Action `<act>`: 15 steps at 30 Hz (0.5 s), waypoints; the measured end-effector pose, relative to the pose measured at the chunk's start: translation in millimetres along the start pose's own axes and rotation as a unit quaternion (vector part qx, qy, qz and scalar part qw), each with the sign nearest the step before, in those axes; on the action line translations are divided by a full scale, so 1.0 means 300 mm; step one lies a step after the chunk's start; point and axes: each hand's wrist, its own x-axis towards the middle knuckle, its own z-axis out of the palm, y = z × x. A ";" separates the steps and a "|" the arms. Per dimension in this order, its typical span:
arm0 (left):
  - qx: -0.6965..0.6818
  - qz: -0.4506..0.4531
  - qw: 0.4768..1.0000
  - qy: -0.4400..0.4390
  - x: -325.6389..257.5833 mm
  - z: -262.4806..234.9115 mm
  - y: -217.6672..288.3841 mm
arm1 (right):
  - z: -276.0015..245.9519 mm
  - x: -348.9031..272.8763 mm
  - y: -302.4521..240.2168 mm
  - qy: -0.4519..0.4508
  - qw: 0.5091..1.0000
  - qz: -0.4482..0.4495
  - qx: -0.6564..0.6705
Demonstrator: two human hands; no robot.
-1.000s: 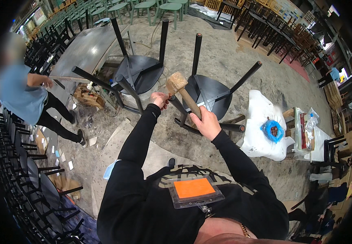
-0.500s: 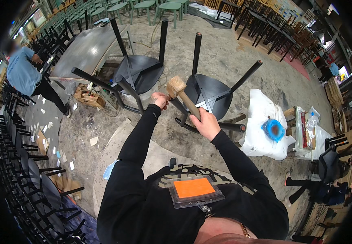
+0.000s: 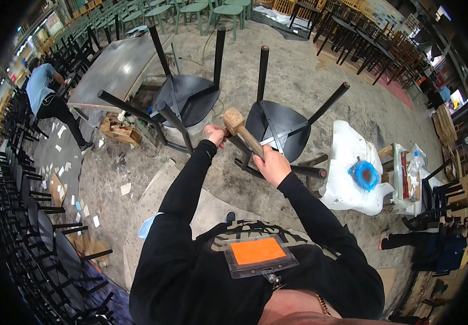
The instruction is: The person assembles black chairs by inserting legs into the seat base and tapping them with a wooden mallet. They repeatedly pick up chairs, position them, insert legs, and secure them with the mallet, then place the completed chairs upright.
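In my right hand point(image 3: 273, 165) is the handle of a wooden mallet point(image 3: 234, 119), its pale, worn block head up and to the left. My left hand point(image 3: 215, 136) is closed in a pinch beside the mallet head, at the end of a leg of an upturned black chair point(image 3: 292, 130). What those fingers hold is too small to make out. That chair rests seat down on the floor, legs pointing up, with metal cross braces under its seat. A second upturned black chair point(image 3: 193, 103) stands to its left, apart from my hands.
A grey-topped table point(image 3: 112, 70) stands at the far left, a wooden box point(image 3: 119, 129) beside it. On my right, white padding point(image 3: 345, 145) carries a blue plastic-lined bowl point(image 3: 365, 175). Stacked black chairs point(image 3: 63, 254) line the left. A person in blue point(image 3: 41, 89) is beyond the table.
The mallet head sits slightly lower, close to my left hand; both grips are the same. The person in blue has bent forward toward the table. At the right edge, another person and a black chair have shifted.
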 end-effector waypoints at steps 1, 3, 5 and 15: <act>0.003 0.005 1.000 -0.014 -0.002 -0.013 -0.006 | -0.002 0.001 -0.004 0.008 1.000 -0.005 0.005; 0.004 0.018 0.999 -0.035 -0.001 -0.026 -0.008 | -0.007 -0.002 -0.012 0.023 1.000 -0.015 0.016; -0.003 0.031 0.998 -0.054 -0.009 -0.020 -0.004 | -0.023 -0.004 -0.022 0.019 0.999 0.007 0.027; 0.033 0.007 0.998 0.052 0.033 -0.027 -0.181 | -0.039 -0.024 -0.022 0.004 0.991 0.023 0.128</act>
